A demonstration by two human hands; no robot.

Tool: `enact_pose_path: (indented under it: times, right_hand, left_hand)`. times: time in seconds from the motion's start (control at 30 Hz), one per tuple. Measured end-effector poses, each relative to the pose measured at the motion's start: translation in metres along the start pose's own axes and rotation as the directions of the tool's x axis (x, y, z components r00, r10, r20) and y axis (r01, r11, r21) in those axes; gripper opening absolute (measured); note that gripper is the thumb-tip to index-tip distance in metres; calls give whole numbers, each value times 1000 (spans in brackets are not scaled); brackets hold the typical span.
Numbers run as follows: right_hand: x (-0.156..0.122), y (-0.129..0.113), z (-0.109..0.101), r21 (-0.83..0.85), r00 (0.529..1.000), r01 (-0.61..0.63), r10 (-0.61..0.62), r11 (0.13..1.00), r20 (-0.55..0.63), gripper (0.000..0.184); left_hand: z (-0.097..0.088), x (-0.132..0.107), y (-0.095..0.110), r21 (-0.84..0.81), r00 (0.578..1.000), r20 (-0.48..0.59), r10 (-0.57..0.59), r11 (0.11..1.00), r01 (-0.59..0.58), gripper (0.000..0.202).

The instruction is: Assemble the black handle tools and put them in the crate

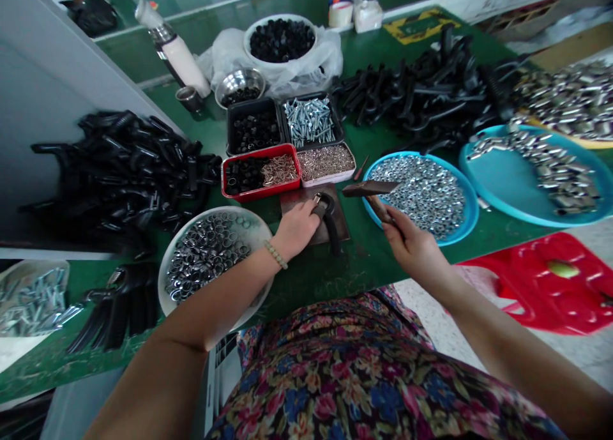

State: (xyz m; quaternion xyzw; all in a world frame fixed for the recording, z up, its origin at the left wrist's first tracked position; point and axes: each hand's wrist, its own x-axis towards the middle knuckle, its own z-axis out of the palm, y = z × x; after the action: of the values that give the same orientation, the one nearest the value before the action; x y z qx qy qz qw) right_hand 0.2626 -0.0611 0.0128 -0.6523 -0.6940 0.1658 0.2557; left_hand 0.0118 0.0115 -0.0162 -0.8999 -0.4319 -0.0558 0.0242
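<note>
So the left hand (297, 228) is pinching the top end of a curved black part (329, 226), fingers pressed together around it where a shiny ring (317, 200) is sitting. The part is lying on a small metal plate (343, 218) near the front edge of the desk (364, 264), just in front of the red tray (261, 191). The right hand (412, 248) is wrapped tight around the handle of a hammer (371, 188), and the head is hanging just beside and above the part, not touching it. Looks to me like a tapping job. I'm thinking the trick is keeping the part flat on the plate so it isn't rocking, and keeping the fingertips off to the side of the ring, since they're sitting really close to where the head is pointing. Short, square taps are probably beating big swings here. Also watching the elbow: the blue bowl (445, 241) is sitting right next to the hammer, and the white bowl (163, 271) is sitting under the left forearm at the front edge.
</note>
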Motion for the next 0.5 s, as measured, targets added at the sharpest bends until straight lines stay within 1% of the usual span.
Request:
enact_pose_path:
  times: [0.07,0.1,0.17,0.2,0.27,0.33,0.4,0.43,0.47,0.5]
  right_hand:
    - [7,20,-8,-172,999,-41,35,984,-38,48]
    - [11,32,-13,-284,996,-73,57,956,-63,49]
    - [21,56,-23,-506,992,-124,89,853,-94,51]
    - [27,66,-28,-595,992,-128,91,794,-91,51]
    - [39,77,-34,-708,996,-86,47,701,-74,49]
    - [54,70,-35,-740,996,13,-78,672,-53,43]
    - [74,49,-27,-706,974,163,-226,689,5,38]
    - [86,36,-19,-672,958,245,-280,699,58,35]
    - [100,23,-11,-641,944,311,-304,702,124,34]
    - [113,12,-2,-628,938,344,-292,698,189,33]
  left_hand:
    - [0,1,1,-17,1000,-1,-9,1000,9,22]
    - [0,1,1,-42,1000,-15,-26,999,25,21]
    - [-1,3,0,-127,995,-58,-83,989,76,21]
    - [-2,3,-1,-181,989,-81,-124,978,108,22]
    - [-4,3,-5,-290,974,-115,-196,944,156,24]
    - [-6,0,-9,-357,965,-127,-228,918,170,23]
    - [-8,-5,-11,-373,964,-119,-237,911,178,21]
    - [-9,-7,-12,-371,965,-109,-239,910,183,21]
    - [-10,-9,-12,-368,965,-97,-242,910,191,22]
    - [-11,-11,-12,-369,966,-86,-245,908,197,22]
